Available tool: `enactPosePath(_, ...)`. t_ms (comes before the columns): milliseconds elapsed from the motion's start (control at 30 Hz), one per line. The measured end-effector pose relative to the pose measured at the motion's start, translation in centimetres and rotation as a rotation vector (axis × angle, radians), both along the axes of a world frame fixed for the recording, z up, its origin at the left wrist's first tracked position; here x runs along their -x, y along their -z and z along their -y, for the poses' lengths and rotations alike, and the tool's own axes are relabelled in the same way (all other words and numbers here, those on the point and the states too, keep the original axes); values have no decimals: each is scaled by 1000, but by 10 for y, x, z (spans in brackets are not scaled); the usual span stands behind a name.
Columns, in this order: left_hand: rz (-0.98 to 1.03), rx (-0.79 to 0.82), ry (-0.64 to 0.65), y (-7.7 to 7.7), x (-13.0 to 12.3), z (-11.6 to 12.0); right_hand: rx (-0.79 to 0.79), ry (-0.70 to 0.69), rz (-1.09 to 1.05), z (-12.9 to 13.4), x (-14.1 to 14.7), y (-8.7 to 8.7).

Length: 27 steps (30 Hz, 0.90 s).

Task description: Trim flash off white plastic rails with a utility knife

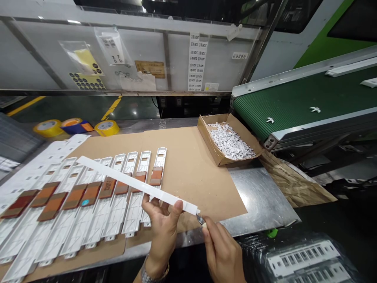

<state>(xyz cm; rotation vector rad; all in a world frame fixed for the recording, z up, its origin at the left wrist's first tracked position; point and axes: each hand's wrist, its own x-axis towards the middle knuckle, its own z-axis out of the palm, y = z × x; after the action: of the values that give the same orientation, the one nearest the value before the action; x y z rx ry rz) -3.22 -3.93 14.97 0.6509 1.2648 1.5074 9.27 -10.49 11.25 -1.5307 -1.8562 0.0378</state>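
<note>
My left hand (163, 222) is closed around a long white plastic strip (132, 182), thumb on top and fingers beneath. The strip slants from upper left down to the right, above the table. In my right hand (222, 247) is a small knife (201, 219) with a metal blade; its handle is mostly hidden by my fingers. The blade is at the strip's right end, seemingly touching it. Behind and left of my left hand lie several ribbed white plastic panels (132, 208) in a row, with orange-brown blocks (107, 188) across them.
A cardboard box (219, 157) of small white pieces stands at the back right, beside a green conveyor belt (282, 98) carrying a few white parts. Tape rolls (107, 127) sit at the back left. Cardboard (188, 157) covers much of the metal table (259, 192). White slotted parts (306, 257) lie lower right.
</note>
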Motion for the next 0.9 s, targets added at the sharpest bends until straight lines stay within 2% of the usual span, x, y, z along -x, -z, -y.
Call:
enactPosePath(167, 66, 28, 17, -6, -3, 0, -1, 7, 10, 1, 0, 0)
enactPosePath(467, 85, 45, 17, -5, -5, 0, -32, 52, 59, 0, -3, 1)
enactPosePath(600, 119, 44, 15, -5, -4, 0, -36, 112, 76, -1, -9, 6)
enactPosePath(800, 143, 41, 49, -1, -5, -1, 86, 148, -31, -3, -23, 14)
enactPosePath(900, 222, 104, 141, 7, -4, -1, 188, 174, -137, -5, -34, 16)
